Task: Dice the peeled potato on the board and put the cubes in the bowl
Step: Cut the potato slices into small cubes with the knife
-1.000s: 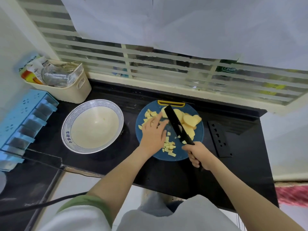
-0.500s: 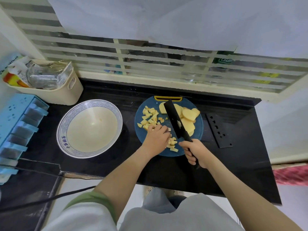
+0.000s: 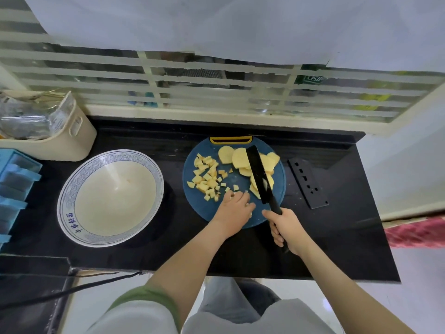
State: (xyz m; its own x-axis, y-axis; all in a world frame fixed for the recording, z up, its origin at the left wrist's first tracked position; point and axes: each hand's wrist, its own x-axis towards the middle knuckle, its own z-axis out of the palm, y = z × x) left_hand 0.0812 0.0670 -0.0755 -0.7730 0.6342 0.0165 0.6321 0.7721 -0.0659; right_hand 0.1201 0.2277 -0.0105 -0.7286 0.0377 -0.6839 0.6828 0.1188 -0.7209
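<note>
Your right hand (image 3: 286,227) has a closed grip round the black handle of the knife (image 3: 259,174). Its blade points away from you and lies across the potato slices (image 3: 237,157) on the far right part of the round blue board (image 3: 197,206).

Your left hand (image 3: 234,208) rests on the near part of the board with the fingers curled under. A few small cubes sit at the knuckles, but you cannot tell whether that grip has hold of any. The main heap of potato cubes (image 3: 207,177) lies on the board's left half, just beyond this hand and apart from the slices.

The bowl (image 3: 113,196) stands on the black worktop (image 3: 337,237) just left of the board, with no potato in it. A black perforated plate (image 3: 308,182) lies to the right of the board, and a cream basket (image 3: 79,136) sits behind the bowl.
</note>
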